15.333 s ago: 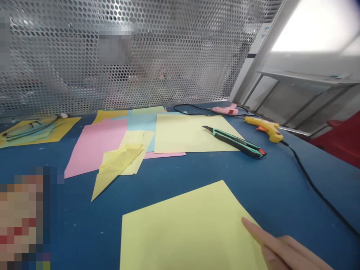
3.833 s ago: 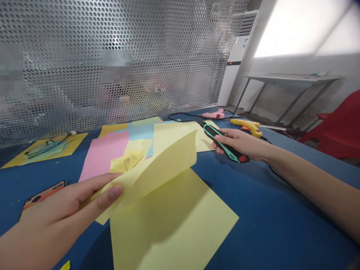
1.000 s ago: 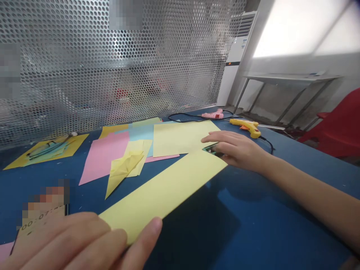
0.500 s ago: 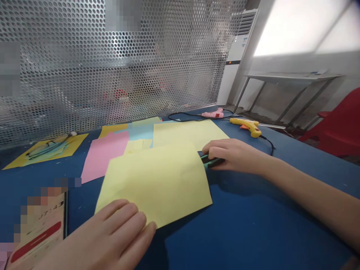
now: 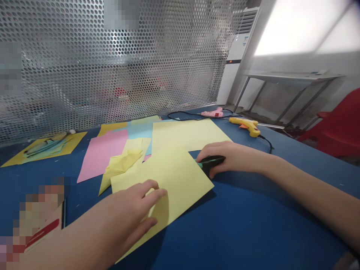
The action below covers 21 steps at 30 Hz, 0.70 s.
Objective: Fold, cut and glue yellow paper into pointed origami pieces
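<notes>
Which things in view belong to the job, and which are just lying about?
Apparently in the job:
thin pale yellow paper sheet under the left hand
black and green plastic utility knife in the right hand

Apparently lying about:
pink plastic glue gun
yellow plastic glue gun
pink paper sheet

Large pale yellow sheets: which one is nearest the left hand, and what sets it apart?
The front sheet, directly beneath the left hand and partly hiding the other. The rear sheet lies farther back, toward the perforated screen.
</notes>
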### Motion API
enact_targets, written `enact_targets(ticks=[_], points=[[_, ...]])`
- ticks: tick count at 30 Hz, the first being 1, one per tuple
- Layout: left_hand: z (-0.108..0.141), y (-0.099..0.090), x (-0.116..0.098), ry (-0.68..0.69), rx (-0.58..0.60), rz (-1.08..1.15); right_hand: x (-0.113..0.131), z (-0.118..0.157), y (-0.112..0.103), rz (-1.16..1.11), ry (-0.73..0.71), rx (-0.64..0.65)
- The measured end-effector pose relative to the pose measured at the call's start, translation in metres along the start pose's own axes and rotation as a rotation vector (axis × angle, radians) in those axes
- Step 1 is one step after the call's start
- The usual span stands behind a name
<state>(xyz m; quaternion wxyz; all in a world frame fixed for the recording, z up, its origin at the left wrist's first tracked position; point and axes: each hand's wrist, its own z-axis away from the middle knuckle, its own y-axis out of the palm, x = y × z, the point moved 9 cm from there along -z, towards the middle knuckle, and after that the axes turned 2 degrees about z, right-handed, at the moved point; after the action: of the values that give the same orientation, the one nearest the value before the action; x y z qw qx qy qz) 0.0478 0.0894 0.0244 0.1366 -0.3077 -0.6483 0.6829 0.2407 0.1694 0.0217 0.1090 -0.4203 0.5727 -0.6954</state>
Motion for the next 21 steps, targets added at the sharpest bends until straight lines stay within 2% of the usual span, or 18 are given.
enact_targets(ticks=[3, 8, 12, 17, 21], points=[[-0.008, 0.012, -0.01, 0.073, 0.125, -0.027, 0.0, 0.002, 0.003, -0.029, 0.0, 0.053], [-0.017, 0.016, -0.023, 0.079, 0.205, -0.08, -0.005, 0.006, 0.006, -0.06, 0.01, 0.107], [-0.036, 0.024, -0.031, 0.072, 0.265, -0.086, -0.004, 0.007, 0.006, -0.082, 0.012, 0.141], [-0.053, 0.037, -0.028, 0.069, 0.347, -0.032, -0.009, 0.01, 0.008, -0.098, 0.06, 0.165], [-0.056, 0.035, -0.025, 0.033, 0.385, 0.004, -0.022, 0.018, 0.008, -0.082, 0.102, 0.137]])
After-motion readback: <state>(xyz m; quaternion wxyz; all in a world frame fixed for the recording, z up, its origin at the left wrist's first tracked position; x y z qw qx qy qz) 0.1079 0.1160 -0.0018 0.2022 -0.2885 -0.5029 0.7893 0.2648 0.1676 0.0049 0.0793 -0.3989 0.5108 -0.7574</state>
